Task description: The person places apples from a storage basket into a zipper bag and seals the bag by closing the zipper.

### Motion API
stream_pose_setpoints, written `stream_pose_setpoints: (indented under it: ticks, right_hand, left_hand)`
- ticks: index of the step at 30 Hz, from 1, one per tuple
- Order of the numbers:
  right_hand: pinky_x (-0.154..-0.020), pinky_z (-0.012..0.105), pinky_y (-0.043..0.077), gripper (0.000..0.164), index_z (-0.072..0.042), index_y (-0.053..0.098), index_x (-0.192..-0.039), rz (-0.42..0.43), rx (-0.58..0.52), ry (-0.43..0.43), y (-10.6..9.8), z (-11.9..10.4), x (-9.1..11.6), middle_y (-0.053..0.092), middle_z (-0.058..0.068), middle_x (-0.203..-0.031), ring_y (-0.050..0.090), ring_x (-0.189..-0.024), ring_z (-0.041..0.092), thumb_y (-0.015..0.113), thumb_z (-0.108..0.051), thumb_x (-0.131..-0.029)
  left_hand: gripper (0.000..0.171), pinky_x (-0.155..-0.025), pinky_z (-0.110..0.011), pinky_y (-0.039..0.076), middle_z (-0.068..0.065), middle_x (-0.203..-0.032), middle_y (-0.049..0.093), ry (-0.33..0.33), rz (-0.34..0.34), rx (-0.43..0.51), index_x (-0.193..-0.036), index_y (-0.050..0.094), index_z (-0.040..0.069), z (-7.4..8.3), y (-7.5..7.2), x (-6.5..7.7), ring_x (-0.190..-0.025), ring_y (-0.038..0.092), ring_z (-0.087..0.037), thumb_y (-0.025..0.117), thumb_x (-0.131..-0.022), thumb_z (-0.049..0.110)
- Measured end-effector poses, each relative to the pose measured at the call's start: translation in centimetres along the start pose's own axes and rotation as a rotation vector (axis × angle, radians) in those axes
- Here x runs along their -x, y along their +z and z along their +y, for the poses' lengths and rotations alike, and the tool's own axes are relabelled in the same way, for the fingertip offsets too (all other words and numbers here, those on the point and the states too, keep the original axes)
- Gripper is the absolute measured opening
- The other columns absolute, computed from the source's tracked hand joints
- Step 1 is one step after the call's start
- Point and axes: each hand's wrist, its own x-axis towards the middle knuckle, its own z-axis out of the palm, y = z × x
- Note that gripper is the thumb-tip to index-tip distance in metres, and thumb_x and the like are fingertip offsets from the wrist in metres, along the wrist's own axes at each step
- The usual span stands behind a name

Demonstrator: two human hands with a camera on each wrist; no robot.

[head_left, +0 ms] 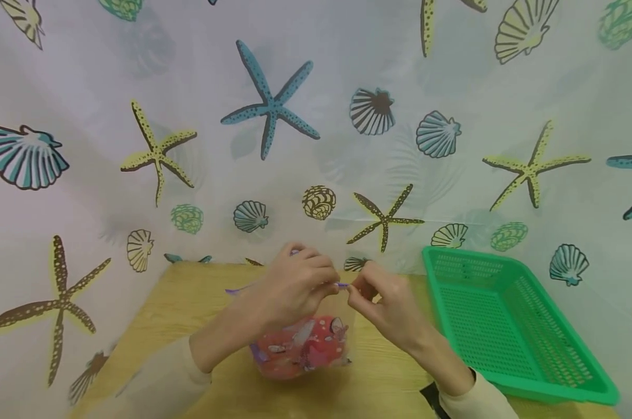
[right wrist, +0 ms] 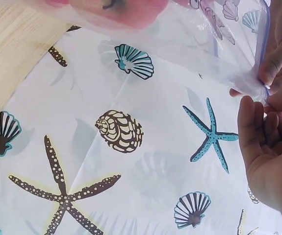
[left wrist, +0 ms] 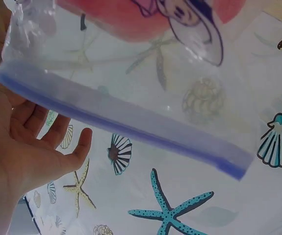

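Observation:
A clear zip bag (head_left: 323,343) with a purple zip strip (left wrist: 121,125) hangs between my hands, low over the table. Printed figures mark its film, and rounded red contents (right wrist: 126,14) show through; their kind is hard to tell. My left hand (head_left: 300,285) pinches the zip strip near its right end, thumb against fingers. Close beside it, my right hand (head_left: 386,299) pinches the end corner of the same strip. In the left wrist view the strip's other end slants free, away from the left hand (left wrist: 33,152). The right fingers (right wrist: 251,127) are curled at the corner.
To the right, a green perforated plastic basket (head_left: 499,314) stands on the wooden table (head_left: 190,308). A white sheet (head_left: 295,174) printed with starfish and shells hangs behind and at both sides. A black object (head_left: 430,396) lies by the right wrist.

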Motion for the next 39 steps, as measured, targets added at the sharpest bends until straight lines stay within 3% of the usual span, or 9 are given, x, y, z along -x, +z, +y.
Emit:
stream_pose_setpoints:
  ticks: [5,12,16,21,25,30,34,37,39]
  right_hand:
    - [-0.056,0.013,0.048,0.024,-0.014,0.059,-0.078,0.015,0.011,-0.004,0.1,-0.3,-0.2,0.057,-0.006,-0.070,0.053,-0.060,0.000,0.067,0.009,-0.076]
    - [-0.056,0.017,0.044,0.007,-0.012,0.061,-0.090,-0.150,0.034,0.106,0.5,0.8,-0.4,0.054,-0.007,-0.075,0.047,-0.064,0.001,0.065,-0.008,-0.094]
    - [-0.056,0.016,0.039,0.010,-0.012,0.060,-0.088,-0.208,0.003,0.077,1.0,1.4,-0.4,0.050,-0.006,-0.073,0.042,-0.064,0.002,0.061,-0.009,-0.098]
    - [-0.059,0.016,0.039,0.011,-0.012,0.062,-0.088,-0.144,0.016,0.058,0.9,1.4,-0.1,0.052,-0.005,-0.076,0.043,-0.068,0.004,0.064,-0.004,-0.095]
    - [-0.057,0.014,0.043,0.009,-0.012,0.067,-0.088,-0.098,0.050,0.085,0.6,1.1,0.0,0.057,-0.006,-0.076,0.047,-0.065,0.002,0.066,-0.005,-0.093]
    - [-0.054,0.013,0.048,0.010,-0.010,0.072,-0.088,-0.056,0.028,0.143,0.3,1.0,0.2,0.060,-0.004,-0.071,0.055,-0.059,0.001,0.067,-0.002,-0.092]
    - [-0.054,0.013,0.048,0.011,-0.010,0.071,-0.088,-0.046,0.007,0.174,0.4,0.9,0.3,0.060,-0.003,-0.070,0.056,-0.058,0.000,0.066,-0.002,-0.093]
    - [-0.055,0.013,0.048,0.010,-0.010,0.070,-0.088,-0.022,0.060,0.140,0.5,0.9,0.4,0.060,-0.004,-0.070,0.053,-0.059,0.000,0.067,-0.002,-0.092]
    - [-0.056,0.013,0.047,0.008,-0.008,0.070,-0.089,-0.006,0.092,0.118,0.5,1.0,0.5,0.060,-0.004,-0.071,0.052,-0.060,0.000,0.067,-0.001,-0.091]
  left_hand:
    - [0.011,-0.100,-0.037,0.044,0.010,-0.086,0.067,-0.032,0.018,0.048,-0.095,0.077,0.018,-0.3,-0.1,0.5,-0.088,0.064,-0.009,0.068,-0.095,0.024]
    - [0.012,-0.091,-0.033,0.046,0.007,-0.091,0.065,-0.048,0.023,0.147,-0.099,0.074,0.015,-0.9,0.7,0.4,-0.085,0.061,-0.010,0.066,-0.096,0.023]
    - [0.011,-0.088,-0.034,0.046,0.007,-0.095,0.063,-0.063,0.001,0.109,-0.102,0.071,0.017,-0.7,0.9,0.3,-0.088,0.060,-0.011,0.064,-0.098,0.024]
    - [0.009,-0.098,-0.039,0.045,0.007,-0.094,0.063,0.001,0.063,0.054,-0.099,0.073,0.017,-0.6,1.2,0.0,-0.092,0.061,-0.012,0.064,-0.097,0.019]
    - [0.009,-0.097,-0.037,0.044,0.007,-0.087,0.064,0.007,0.077,0.101,-0.095,0.076,0.015,-1.0,1.1,-0.3,-0.089,0.059,-0.013,0.067,-0.094,0.014]
    - [0.011,-0.102,-0.037,0.044,0.006,-0.085,0.062,-0.012,0.004,0.143,-0.096,0.078,0.013,-1.9,0.8,-0.8,-0.081,0.056,-0.011,0.067,-0.094,0.011]
    - [0.011,-0.090,-0.030,0.049,0.005,-0.085,0.060,-0.009,-0.032,0.159,-0.097,0.077,0.011,-2.2,0.7,-0.8,-0.078,0.053,-0.010,0.067,-0.095,0.013]
    - [0.012,-0.076,-0.027,0.046,0.002,-0.086,0.059,0.011,-0.058,0.137,-0.099,0.073,0.009,-2.0,0.9,-0.7,-0.078,0.052,-0.012,0.063,-0.098,0.017]
    - [0.014,-0.081,-0.031,0.046,0.002,-0.088,0.057,-0.001,-0.079,0.122,-0.100,0.070,0.011,-1.6,1.1,-0.7,-0.080,0.052,-0.013,0.060,-0.100,0.021]
